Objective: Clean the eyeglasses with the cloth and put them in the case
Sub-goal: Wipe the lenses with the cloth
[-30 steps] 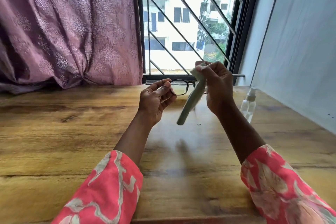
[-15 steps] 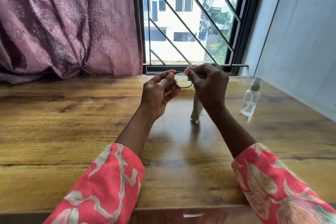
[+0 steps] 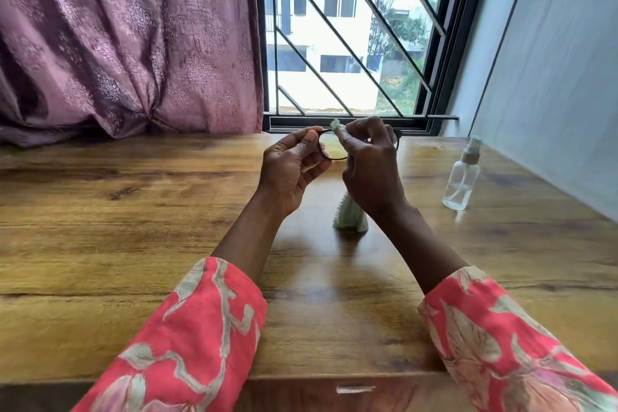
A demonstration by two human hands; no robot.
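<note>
Pale green cloth (image 3: 349, 216) pinched in right hand (image 3: 371, 167) against lens of eyeglasses (image 3: 329, 150); small cloth tip shows above fingers, rest hangs below wrist, lower end near wooden table (image 3: 133, 211). Left hand (image 3: 289, 170) pinches dark frame at its left edge, thumb and forefinger clamped on rim. Versus half second earlier: both hands sit closer together, grips unchanged, eyeglasses held above table near window sill. Clear spray bottle (image 3: 463, 177) upright, right of hands, position unchanged.

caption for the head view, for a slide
Left hand holds eyeglasses; right hand rubs a lens with the cloth.
</note>
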